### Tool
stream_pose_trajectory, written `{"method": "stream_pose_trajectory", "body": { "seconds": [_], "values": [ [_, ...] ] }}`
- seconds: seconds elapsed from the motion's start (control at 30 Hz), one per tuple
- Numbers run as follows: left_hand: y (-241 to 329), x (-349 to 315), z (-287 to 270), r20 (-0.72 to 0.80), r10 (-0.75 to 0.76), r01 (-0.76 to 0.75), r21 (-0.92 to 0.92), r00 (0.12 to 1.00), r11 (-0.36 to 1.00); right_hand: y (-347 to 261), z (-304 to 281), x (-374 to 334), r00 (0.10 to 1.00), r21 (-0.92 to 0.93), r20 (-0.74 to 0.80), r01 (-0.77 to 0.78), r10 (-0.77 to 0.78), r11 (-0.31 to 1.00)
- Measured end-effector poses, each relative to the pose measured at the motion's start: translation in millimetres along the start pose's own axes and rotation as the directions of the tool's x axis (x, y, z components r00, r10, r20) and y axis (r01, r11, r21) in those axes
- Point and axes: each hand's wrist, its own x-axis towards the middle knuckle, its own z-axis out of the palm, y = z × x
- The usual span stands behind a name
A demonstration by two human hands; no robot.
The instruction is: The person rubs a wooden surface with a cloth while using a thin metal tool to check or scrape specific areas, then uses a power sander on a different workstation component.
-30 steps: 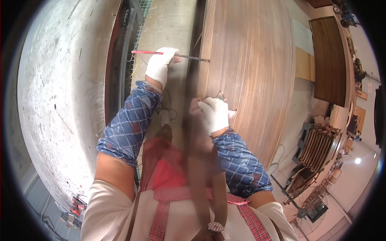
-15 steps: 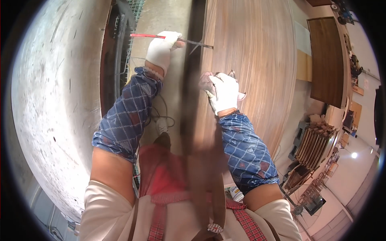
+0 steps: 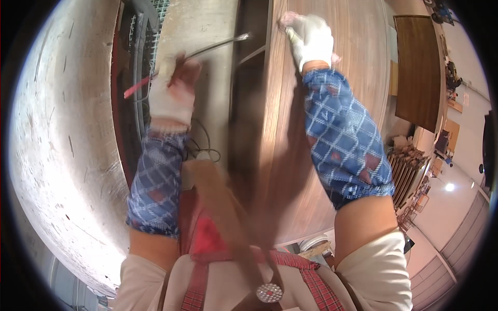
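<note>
Brown wood-grained panel (image 3: 285, 135), one in number, is lying lengthwise under the right hand (image 3: 314, 42), just right of the middle of the view. From the left, one broad pale-grey surface with dark marks (image 3: 67, 140) is filling the side, and one strip of green mesh (image 3: 162, 7) is showing beside it near the top. One left hand in a white glove (image 3: 174, 96), blurred, is curling its fingers around one long thin tool with a red handle and a dark metal shaft (image 3: 218, 46); its red end is pointing down and left, while its tip is hanging left of the panel's edge, apart from it. One blue sleeve with white lattice lines (image 3: 156, 181) is covering that forearm. Two red plaid straps (image 3: 195, 286) are running down the chest, one round beaded ornament (image 3: 270, 293) hanging between them. The right hand, also white-gloved, is bending its fingers over one pinkish cloth (image 3: 335, 58), mostly hidden, at the panel's upper left. A second matching sleeve (image 3: 350, 140) is covering the right forearm. Farther right, one flat dark-brown board (image 3: 417, 72) is showing above one bundle of brown slats (image 3: 410, 173), too blurred for counting, and one bright lamp (image 3: 450, 187) is glowing.
</note>
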Motion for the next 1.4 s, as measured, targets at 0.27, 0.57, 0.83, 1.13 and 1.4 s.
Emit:
{"method": "stream_pose_trajectory", "body": {
  "seconds": [0.27,0.57,0.83,1.13,1.4],
  "values": [
    [13,-104,-70,-0.096,-0.081,0.088,0.071,0.992,0.994,-16,-1,7,0.993,-0.146,-0.084,-0.095,0.083,0.985],
    [-19,-116,-44,-0.032,-0.109,0.113,0.221,0.994,0.969,-98,-75,-250,0.98,0.423,-0.005,0.182,-0.199,0.888],
    [-31,-98,8,0.225,0.001,-0.163,0.703,0.974,0.692,-105,-101,-348,0.96,0.48,0.109,0.177,-0.258,0.859],
    [-32,-143,2,0.138,-0.08,-0.074,0.842,0.987,0.534,-106,-103,-351,0.948,0.439,0.19,0.15,-0.255,0.886],
    [-21,-208,-36,0.001,-0.241,0.147,0.788,0.971,0.598,-108,-106,-339,0.948,0.432,0.196,0.147,-0.252,0.89]
  ]
}}
